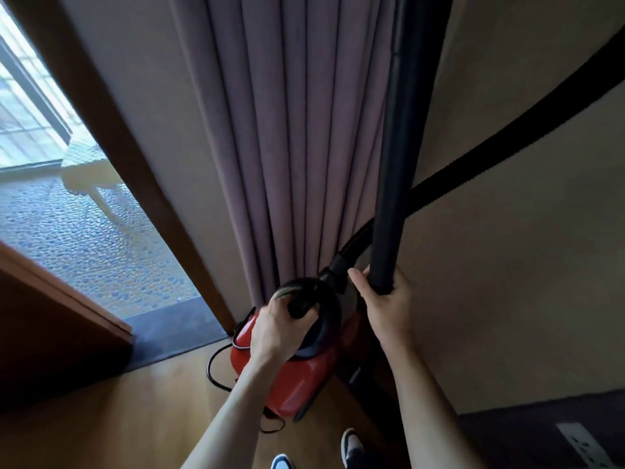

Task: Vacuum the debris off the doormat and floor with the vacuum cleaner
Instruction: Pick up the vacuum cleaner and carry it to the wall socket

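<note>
Two hands are on the vacuum cleaner [297, 377], a red canister at the far edge of the wooden floor [118, 418], in the corner where the curtain meets the wall. Whether it stands on the floor or hangs just above it cannot be told. The left hand [275, 328] comes down on top of the canister, its fingers [306, 313] curled round the black carrying handle [304, 289]. The right hand [389, 306] grasps the lower end of the black tube [402, 164], fingers wrapped round it with the thumb towards the canister; the tube stands nearly upright and runs out of the top of the view. A black ribbed hose [507, 150] leaves the canister's top, passes behind the tube and sweeps up to the right. A thin black cord [216, 367] loops on the floor at the canister's left side.

Behind the canister hangs a mauve pleated curtain [297, 130], with a beige wall [507, 282] to its right. To the left a dark threshold [176, 330] borders the floor's far edge, beside an open wooden door [50, 316] and pebbled ground [84, 238] outside. At the near edge of the floor two shoes [351, 445] show.
</note>
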Action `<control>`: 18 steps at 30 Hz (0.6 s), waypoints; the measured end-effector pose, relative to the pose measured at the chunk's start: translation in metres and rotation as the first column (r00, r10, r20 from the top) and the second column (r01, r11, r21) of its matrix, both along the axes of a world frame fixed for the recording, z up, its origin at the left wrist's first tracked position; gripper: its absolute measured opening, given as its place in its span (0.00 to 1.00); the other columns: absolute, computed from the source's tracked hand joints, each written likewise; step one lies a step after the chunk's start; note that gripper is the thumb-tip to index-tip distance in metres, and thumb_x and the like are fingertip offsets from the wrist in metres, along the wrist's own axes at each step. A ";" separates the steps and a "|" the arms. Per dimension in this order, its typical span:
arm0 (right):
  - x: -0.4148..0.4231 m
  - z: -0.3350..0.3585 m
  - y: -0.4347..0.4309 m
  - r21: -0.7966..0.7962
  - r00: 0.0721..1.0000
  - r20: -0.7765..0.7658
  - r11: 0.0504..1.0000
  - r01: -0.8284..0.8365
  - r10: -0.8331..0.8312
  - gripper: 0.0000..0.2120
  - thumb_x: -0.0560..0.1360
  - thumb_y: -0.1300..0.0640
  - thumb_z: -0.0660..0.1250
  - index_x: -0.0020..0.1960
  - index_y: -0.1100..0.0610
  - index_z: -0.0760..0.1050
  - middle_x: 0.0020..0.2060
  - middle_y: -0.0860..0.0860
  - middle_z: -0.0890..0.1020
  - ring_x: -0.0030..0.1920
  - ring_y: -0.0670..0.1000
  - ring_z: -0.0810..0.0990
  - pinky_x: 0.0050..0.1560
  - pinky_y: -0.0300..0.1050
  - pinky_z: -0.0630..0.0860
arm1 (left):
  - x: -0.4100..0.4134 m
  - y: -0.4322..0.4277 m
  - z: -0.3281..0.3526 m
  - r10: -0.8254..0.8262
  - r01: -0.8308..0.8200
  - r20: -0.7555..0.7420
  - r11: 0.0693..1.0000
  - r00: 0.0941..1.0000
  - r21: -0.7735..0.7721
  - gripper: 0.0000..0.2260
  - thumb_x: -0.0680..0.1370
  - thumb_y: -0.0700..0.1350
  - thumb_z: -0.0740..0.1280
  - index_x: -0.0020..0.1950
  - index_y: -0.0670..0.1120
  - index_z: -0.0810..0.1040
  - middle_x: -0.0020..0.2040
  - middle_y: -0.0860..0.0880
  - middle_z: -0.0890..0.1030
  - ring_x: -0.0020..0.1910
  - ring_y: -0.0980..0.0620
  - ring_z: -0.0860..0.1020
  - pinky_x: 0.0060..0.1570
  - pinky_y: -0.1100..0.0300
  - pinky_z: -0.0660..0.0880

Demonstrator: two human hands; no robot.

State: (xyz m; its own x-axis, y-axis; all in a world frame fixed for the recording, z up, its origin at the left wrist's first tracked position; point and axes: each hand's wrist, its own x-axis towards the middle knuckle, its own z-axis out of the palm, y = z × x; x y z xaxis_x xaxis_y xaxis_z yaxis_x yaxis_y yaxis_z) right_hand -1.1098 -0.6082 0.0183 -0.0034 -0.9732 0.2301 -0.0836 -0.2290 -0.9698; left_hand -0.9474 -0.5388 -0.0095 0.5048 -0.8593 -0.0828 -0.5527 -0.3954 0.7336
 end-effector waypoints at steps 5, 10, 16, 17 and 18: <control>0.019 -0.009 -0.015 0.032 0.973 -0.005 0.973 -0.229 0.229 0.11 0.72 0.57 0.78 0.38 0.51 0.76 0.30 0.47 0.79 0.32 0.44 0.78 0.37 0.33 0.75 | -0.001 0.006 -0.004 0.167 -0.167 0.009 0.986 0.986 0.021 0.13 0.71 0.59 0.69 0.43 0.50 0.81 0.37 0.52 0.83 0.39 0.50 0.81 0.37 0.57 0.74; 0.035 -0.011 -0.023 0.061 0.873 -0.029 0.873 -0.484 0.486 0.13 0.72 0.57 0.79 0.37 0.50 0.75 0.29 0.42 0.77 0.32 0.42 0.76 0.38 0.35 0.73 | -0.007 0.028 -0.003 0.396 -0.396 -0.022 0.918 0.918 0.010 0.12 0.72 0.57 0.70 0.38 0.49 0.78 0.32 0.54 0.79 0.36 0.52 0.79 0.34 0.59 0.69; 0.064 -0.018 -0.010 0.098 0.705 -0.062 0.708 -0.700 0.706 0.12 0.71 0.44 0.78 0.39 0.44 0.75 0.28 0.42 0.76 0.29 0.45 0.75 0.34 0.43 0.71 | -0.014 0.078 0.003 0.675 -0.674 0.000 0.738 0.738 -0.025 0.13 0.73 0.56 0.72 0.34 0.49 0.76 0.30 0.54 0.78 0.33 0.54 0.77 0.34 0.60 0.69; 0.070 -0.019 -0.006 0.100 0.679 -0.067 0.682 -0.725 0.731 0.13 0.70 0.41 0.76 0.39 0.45 0.75 0.27 0.44 0.75 0.29 0.47 0.75 0.33 0.44 0.70 | -0.015 0.088 0.005 0.712 -0.712 0.001 0.702 0.702 -0.027 0.14 0.73 0.56 0.72 0.36 0.48 0.77 0.31 0.53 0.79 0.34 0.53 0.78 0.35 0.58 0.71; 0.076 -0.020 -0.001 0.097 0.649 -0.067 0.653 -0.751 0.758 0.14 0.69 0.39 0.75 0.40 0.46 0.75 0.28 0.47 0.75 0.30 0.49 0.76 0.33 0.46 0.70 | -0.017 0.098 0.007 0.745 -0.745 -0.003 0.666 0.667 -0.034 0.14 0.73 0.56 0.72 0.37 0.46 0.78 0.31 0.52 0.80 0.34 0.52 0.79 0.35 0.58 0.72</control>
State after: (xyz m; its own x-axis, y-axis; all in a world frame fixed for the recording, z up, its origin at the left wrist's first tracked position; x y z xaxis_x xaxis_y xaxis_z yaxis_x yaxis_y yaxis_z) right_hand -1.0342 -0.6095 -0.0012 0.7561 -0.6407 0.1338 0.0038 -0.2002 -0.9798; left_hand -0.9642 -0.4408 -0.0030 0.9787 -0.1980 -0.0547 -0.0912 -0.6571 0.7483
